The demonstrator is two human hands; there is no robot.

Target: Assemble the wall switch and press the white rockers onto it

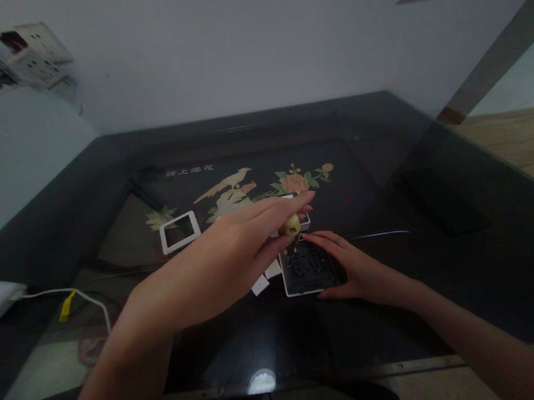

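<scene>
While a white frame (182, 242) lies at ten o'clock from the black-backed socket panel (309, 271), the left hand (263, 223) has its fingers closed around a yellow handle (292, 225) at the panel's twelve o'clock edge. At three o'clock, the right hand (359, 270) holds the panel's side between spread thumb and fingers on the dark table (246, 345).

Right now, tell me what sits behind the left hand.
Part of a white object shows behind the left hand, with the flower design beyond. The hand and yellow handle cover the rest, so its full shape cannot be seen.
</scene>
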